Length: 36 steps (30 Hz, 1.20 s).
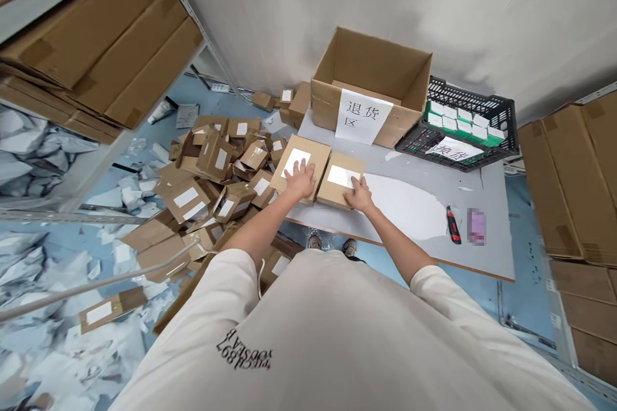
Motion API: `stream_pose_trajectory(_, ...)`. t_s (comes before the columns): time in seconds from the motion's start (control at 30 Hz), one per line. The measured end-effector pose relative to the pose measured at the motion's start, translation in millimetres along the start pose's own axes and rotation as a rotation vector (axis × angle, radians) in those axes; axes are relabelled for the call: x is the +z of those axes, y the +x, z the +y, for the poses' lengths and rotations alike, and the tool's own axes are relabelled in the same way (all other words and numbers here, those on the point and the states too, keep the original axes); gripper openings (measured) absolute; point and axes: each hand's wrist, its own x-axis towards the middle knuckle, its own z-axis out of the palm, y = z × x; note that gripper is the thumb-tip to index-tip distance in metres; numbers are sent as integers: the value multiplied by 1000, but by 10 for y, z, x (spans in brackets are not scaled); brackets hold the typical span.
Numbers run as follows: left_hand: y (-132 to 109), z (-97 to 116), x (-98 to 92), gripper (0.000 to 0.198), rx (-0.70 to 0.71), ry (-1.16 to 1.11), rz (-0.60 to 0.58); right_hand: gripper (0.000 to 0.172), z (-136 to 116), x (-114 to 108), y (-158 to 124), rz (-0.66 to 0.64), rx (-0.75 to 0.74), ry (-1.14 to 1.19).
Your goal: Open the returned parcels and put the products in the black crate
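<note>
Two closed cardboard boxes with white labels lie side by side at the left end of the table (409,167). My left hand (301,180) rests flat on the left cardboard box (313,151), fingers spread over its label. At the right edge of the other cardboard box (332,192) is my right hand (359,194), touching its top and side with the fingers apart. Neither hand is wrapped around a box. Further right on the tabletop lie a red and black utility knife (453,225) and a blurred pinkish item (476,227).
A big open carton (328,103) with a paper sign (364,117) stands at the table's back. Next to it, a black crate (506,122) holds several green-and-white boxes (465,115). Opened cardboard boxes (212,154) pile up left of the table. Shelves with cartons (96,45) flank both sides.
</note>
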Motion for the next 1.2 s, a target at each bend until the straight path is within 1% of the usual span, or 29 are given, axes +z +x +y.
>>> stream_pose_trajectory(0.07,-17,-25,42,77,21,9,12,88,-40,18,40,-4,-7,-17)
stream_pose_trajectory(0.17,-47,-19,83,76,36,-7,41,90,-48,-3,82,-34,3,-56)
stream_pose_trajectory(0.23,-66,3,83,77,49,-31,71,85,-28,-38,108,-39,11,-67)
stream_pose_trajectory(0.3,-87,35,64,78,76,-46,110,77,-4,-89,165,-14,9,-60)
stream_pose_trajectory(0.37,-110,77,45,73,151,-42,128,73,15,-162,274,24,1,-37)
stream_pose_trajectory(0.43,-132,131,53,63,286,-10,81,77,27,-256,431,55,-6,-7)
stream_pose_trajectory(0.5,-145,196,103,52,443,47,-10,84,31,-362,605,67,-18,20)
stream_pose_trajectory(0.57,-145,267,185,49,556,112,-85,90,31,-459,760,45,-39,30)
stream_pose_trajectory(0.6,-141,302,230,51,583,141,-103,92,30,-499,822,20,-56,25)
stream_pose_trajectory(0.67,-128,366,306,55,592,190,-108,92,35,-558,909,-35,-95,-12)
stream_pose_trajectory(0.73,-114,421,349,54,571,219,-99,85,71,-593,949,-60,-106,-72)
stream_pose_trajectory(0.77,-110,450,360,54,553,224,-97,80,111,-605,951,-58,-88,-95)
stream_pose_trajectory(0.87,-112,571,375,60,461,203,-74,64,355,-645,884,-5,-5,-75)
stream_pose_trajectory(0.97,-111,804,424,71,322,187,-9,59,790,-723,700,54,43,-34)
stream_pose_trajectory(1.0,-103,912,455,74,280,186,1,58,963,-761,615,61,60,-36)
stream_pose_trajectory(1.07,-72,1164,538,77,222,178,-22,57,1322,-849,426,54,101,-46)
stream_pose_trajectory(1.2,37,1750,753,79,217,127,-96,56,1992,-1047,46,-22,159,-40)
